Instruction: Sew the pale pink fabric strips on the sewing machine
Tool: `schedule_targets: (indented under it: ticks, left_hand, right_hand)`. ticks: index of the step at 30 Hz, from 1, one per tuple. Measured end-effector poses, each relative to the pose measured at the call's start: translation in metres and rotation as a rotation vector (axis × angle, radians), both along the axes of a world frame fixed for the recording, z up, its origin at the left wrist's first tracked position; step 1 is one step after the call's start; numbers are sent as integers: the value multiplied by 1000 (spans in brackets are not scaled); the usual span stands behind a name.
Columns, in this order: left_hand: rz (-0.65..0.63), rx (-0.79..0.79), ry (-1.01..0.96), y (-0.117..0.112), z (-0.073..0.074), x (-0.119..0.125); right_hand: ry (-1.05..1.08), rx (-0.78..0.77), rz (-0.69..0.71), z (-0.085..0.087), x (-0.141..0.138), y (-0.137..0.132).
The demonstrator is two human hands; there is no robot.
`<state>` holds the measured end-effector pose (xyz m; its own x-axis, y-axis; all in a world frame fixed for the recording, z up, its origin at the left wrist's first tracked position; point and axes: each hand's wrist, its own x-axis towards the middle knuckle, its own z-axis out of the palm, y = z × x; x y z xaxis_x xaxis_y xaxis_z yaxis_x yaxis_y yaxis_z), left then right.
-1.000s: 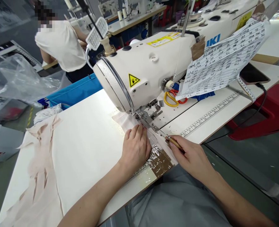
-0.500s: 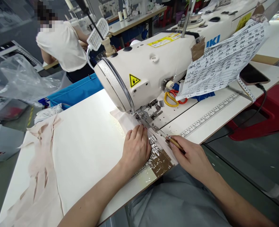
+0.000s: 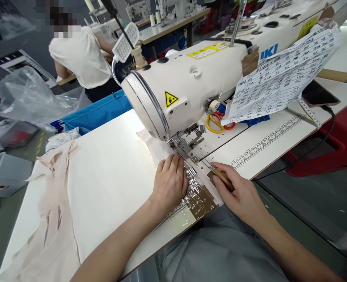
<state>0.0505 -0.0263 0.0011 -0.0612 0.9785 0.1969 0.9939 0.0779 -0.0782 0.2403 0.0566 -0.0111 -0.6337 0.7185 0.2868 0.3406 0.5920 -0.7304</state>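
Observation:
My left hand (image 3: 170, 180) lies flat, palm down and fingers stretched out, on pale pink fabric (image 3: 153, 148) just in front of the sewing machine's needle area. My right hand (image 3: 240, 192) is closed around the wooden handle of an awl (image 3: 224, 180). The awl's thin metal shaft points up and left toward a small metal guide (image 3: 193, 158) on the machine bed. A narrow fabric strip (image 3: 211, 190) runs between my hands toward the table's front edge. Beside it, brown and clear tape (image 3: 204, 201) covers part of the tabletop. My left fingertips hide some of the fabric near the needle.
The white sewing machine (image 3: 188, 84) stands over the table. Behind the needle lie yellow- and red-handled scissors (image 3: 215, 123). A handwritten sheet (image 3: 279, 78) hangs from the machine, near a phone (image 3: 320, 93). More pink fabric (image 3: 54, 203) lies at left. A person (image 3: 80, 58) sits beyond.
The awl has drawn back slightly to the right, its shaft now tilted more steeply. My left hand stays on the fabric. The whole view has shifted a little.

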Motion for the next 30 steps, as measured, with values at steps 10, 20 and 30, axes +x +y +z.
schedule_targets:
  ticks: [10,20,30]
  left_hand:
    - [59,21,-55,8,-1,-8]
    - [57,67,-163,13,-6,-19]
    - [66,90,-185,13,-6,-20]
  right_hand:
    - [149,139,219,3,-21,3]
    - [-37,561,222,2,-56,2]
    - [-168,630,194,-2,-63,0]
